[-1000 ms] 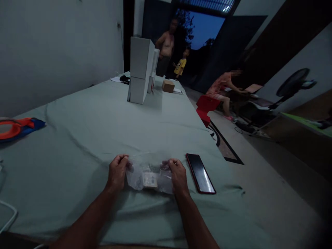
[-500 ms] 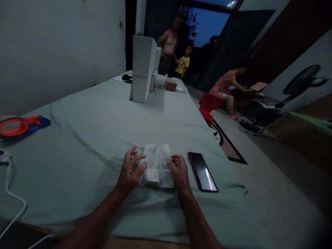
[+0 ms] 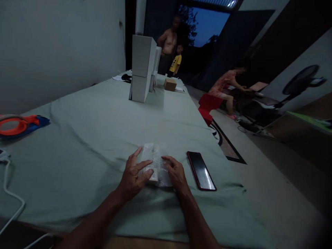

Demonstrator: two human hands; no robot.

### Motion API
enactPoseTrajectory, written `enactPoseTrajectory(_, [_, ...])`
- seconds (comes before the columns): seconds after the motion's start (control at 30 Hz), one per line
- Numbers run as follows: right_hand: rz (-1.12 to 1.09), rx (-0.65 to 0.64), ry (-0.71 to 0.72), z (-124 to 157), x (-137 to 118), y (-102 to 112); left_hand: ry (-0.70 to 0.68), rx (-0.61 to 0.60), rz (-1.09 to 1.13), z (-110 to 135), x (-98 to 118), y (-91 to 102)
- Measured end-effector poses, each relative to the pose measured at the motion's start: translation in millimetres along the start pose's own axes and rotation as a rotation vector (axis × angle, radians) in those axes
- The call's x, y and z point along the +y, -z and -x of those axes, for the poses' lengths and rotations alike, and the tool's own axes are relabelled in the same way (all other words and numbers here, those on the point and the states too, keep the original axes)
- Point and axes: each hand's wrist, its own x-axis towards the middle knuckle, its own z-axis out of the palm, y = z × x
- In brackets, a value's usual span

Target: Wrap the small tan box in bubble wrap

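A small clear plastic bag (image 3: 156, 162) with a pale card inside lies folded on the green table cloth (image 3: 103, 117) near the front edge. My left hand (image 3: 133, 174) rests on its left side with fingers stretched out and spread flat. My right hand (image 3: 175, 173) presses on the bag's right side, fingers curled down onto the plastic. Both hands touch the bag.
A dark phone (image 3: 201, 170) lies just right of my right hand. White boxes (image 3: 142, 67) stand stacked at the far end, beside a small brown box (image 3: 170, 84). An orange and blue item (image 3: 18, 126) and a white cable (image 3: 10, 193) lie at left. People stand and sit beyond the table.
The bag was stretched wide between both pinching hands, then folded narrower. My left hand let go and now lies flat on it; both hands have come closer together.
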Motion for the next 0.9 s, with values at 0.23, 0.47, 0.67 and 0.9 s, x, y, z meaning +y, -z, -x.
enactPoseTrajectory(0.23, [0.020, -0.007, 0.041, 0, 1, 0, -0.111, -0.105, -0.350, -2, 51, 29.0])
enactPoseTrajectory(0.47, [0.018, 0.014, 0.046, -2, 1, -2, 0.012, -0.289, -0.559, -51, 43, 2.2])
enactPoseTrajectory(0.67, [0.071, 0.056, 0.025, -3, 2, 0, 0.194, -0.190, -0.561, -81, 0, -2.4])
enactPoseTrajectory(0.9, [0.161, 0.107, 0.001, -2, 2, 3, 0.260, -0.103, -0.489, -84, -33, 21.4])
